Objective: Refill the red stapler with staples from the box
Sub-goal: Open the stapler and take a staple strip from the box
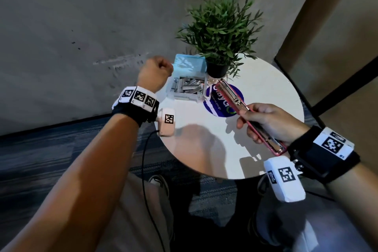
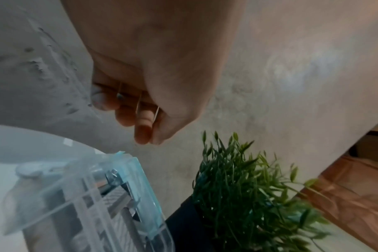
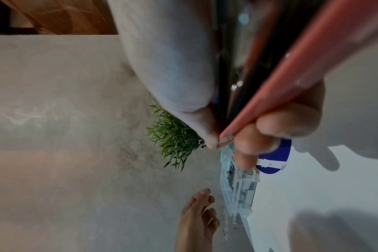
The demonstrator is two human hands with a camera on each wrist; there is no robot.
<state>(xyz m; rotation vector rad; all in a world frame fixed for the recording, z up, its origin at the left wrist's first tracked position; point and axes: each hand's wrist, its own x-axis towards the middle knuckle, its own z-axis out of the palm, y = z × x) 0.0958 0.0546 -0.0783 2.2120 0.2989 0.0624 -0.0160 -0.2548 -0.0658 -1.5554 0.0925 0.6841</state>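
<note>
Fingers [image 2: 140, 129] of the left hand [image 1: 157, 71] curled into a loose fist just left of the staple box [image 1: 187, 86], above the table [image 1: 266, 92] edge; thin metallic glints across them in the left wrist view, perhaps a few staples, though cannot tell for certain whether anything is pinched. Right hand [image 1: 268, 122] wrapped round the rear half of the red stapler [image 1: 249, 116], fingers [image 3: 261, 141] below and thumb on the other side, with the stapler swung open and lifted off the table, nose pointing back toward the box. Held that way, presumably, to keep the metal staple channel facing up and close to the supply, so a strip can drop straight in. Staple box sitting open on the table's far left part, pale blue lid [image 1: 189, 62] tipped back against the potted plant [image 1: 219, 32], silver staple strips [image 1: 189, 86] lying loose and jumbled inside the clear tray. Blue round sticker [image 1: 223, 100] just right of the box, partly under the stapler's nose. Wrist cameras [image 1: 166, 121] strapped on both arms. Judging by the open channel and no full strip seen in it, loading not yet done; next move likely calls for a clean strip picked from the box and laid legs-down into the channel. Risk: strips breaking apart when pinched from a jumble.
</note>
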